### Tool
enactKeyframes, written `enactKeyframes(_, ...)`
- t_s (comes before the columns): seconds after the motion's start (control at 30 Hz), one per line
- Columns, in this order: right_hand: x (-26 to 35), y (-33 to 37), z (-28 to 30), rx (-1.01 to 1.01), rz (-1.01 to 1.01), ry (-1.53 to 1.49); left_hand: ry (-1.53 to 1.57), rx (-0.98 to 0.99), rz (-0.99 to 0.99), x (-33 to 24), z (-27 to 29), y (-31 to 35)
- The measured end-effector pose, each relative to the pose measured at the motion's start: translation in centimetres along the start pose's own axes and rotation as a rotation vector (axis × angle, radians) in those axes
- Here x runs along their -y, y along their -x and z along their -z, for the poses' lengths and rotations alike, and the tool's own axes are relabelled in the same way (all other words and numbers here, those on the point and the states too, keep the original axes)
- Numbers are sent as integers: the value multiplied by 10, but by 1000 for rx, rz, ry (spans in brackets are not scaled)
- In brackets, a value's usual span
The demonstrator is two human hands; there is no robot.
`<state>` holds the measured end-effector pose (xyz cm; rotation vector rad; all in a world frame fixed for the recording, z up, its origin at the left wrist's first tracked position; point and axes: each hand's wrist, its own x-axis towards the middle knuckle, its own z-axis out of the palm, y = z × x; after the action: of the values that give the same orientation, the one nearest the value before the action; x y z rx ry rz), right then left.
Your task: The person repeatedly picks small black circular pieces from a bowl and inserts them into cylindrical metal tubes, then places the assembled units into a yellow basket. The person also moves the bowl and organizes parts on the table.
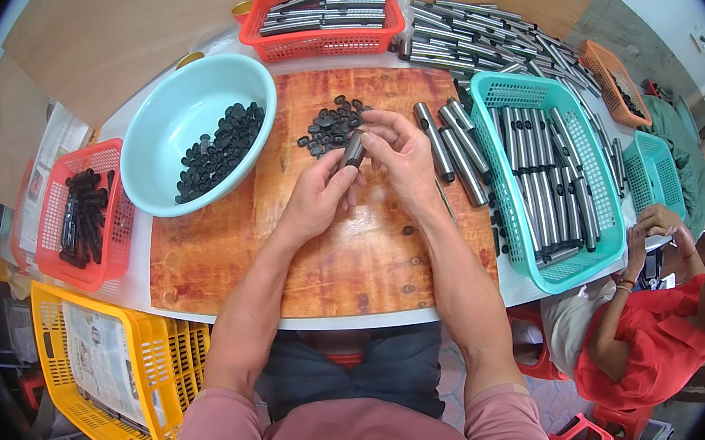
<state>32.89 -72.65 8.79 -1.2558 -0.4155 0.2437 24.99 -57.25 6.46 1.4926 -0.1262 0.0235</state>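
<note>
A short dark metal tube (354,150) stands tilted over the wooden board, gripped low down by my left hand (317,193) with its fingers wrapped round it. At the tube's upper end, my right hand (401,158) closes thumb and fingertips on it. Whether a small part sits between those fingertips is hidden. Just beyond my hands lies a loose pile of small black caps (328,129). To the right of my right hand, several silver tubes with black ends (464,141) rest on the board.
The stained wooden board (218,257) covers the table's middle. Around it stand a light-blue basin (148,123) of black caps, a teal basket (491,227) of tubes, and red baskets (324,49). A yellow crate (172,356) is lower left. At right sits a person in red (647,340).
</note>
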Motion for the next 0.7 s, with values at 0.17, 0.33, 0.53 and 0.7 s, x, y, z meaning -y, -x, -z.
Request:
enactKeyframes(0.17, -10, -6, 6, 94, 11, 135, -468, -83, -141, 5, 6, 5)
enactKeyframes(0.33, -4, -5, 15, 207, -118, 323, -912, -74, -242, -16, 5, 16)
enactKeyframes(0.53, -10, -5, 21, 399, -140, 437, -1289, -102, -214, -23, -1, 37)
enactKeyframes(0.7, -33, -12, 27, 469, -60, 435, -1422, -164, -337, -1, -4, 42)
